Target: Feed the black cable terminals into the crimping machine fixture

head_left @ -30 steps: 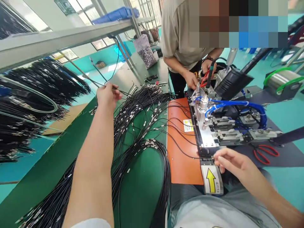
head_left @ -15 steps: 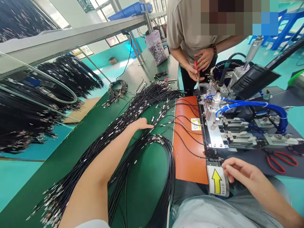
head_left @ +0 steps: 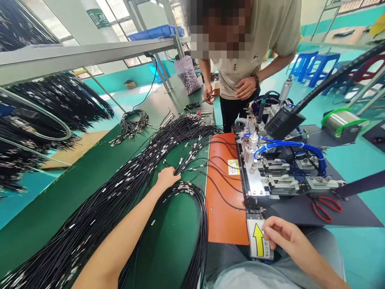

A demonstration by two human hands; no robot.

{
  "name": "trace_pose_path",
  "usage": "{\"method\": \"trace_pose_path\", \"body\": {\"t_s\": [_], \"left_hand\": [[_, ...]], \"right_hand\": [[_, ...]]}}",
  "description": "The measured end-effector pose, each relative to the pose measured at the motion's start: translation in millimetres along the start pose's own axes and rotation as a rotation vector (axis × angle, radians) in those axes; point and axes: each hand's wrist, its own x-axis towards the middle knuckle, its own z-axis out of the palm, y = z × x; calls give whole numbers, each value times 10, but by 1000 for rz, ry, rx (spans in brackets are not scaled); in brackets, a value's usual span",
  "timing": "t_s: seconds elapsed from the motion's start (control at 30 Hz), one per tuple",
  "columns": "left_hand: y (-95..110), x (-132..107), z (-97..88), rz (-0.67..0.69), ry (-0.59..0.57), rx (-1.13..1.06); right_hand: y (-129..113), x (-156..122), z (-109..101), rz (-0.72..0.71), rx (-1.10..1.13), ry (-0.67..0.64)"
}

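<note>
My left hand (head_left: 168, 176) is closed around thin black cables (head_left: 186, 160) with white tags, above the green table. My right hand (head_left: 282, 235) is beside the near end of the machine's rail, by a label with a yellow arrow (head_left: 258, 241). Its thumb and index fingertip are close together, and whatever lies between them is too small to make out. Several black cables (head_left: 222, 186) cross an orange plate (head_left: 225, 216) into the rail of the machine (head_left: 254, 176). A looped cable bundle (head_left: 200, 216) lies just below my left hand.
A long pile of cables (head_left: 120, 188) covers much of the green table (head_left: 75, 192). Across the table a co-worker (head_left: 240, 80) holds a red-handled tool. Red-handled pliers (head_left: 326, 208) and a solder-wire spool (head_left: 343, 120) are at the right. Cables hang beneath a shelf (head_left: 90, 52).
My view has swung to the right. My left hand's fingers have closed from a pointing shape onto the cables. The co-worker's tool has moved away from the machine, and the co-worker leans forward.
</note>
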Motion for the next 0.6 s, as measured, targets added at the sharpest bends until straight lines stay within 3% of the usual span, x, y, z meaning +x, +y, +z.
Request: {"method": "trace_pose_path", "body": {"t_s": [0.17,0.33,0.5,0.6], "left_hand": [[-21,-74,48,-6,76,-21],[2,-101,59,0,56,-32],[33,112,-190,5,-4,-18],[256,415,-413,71,68,-22]], "right_hand": [[162,-1,-77,-7,13,4],[196,-31,-138,3,23,50],[210,-66,-201,18,15,118],[253,-101,-261,30,8,171]]}}
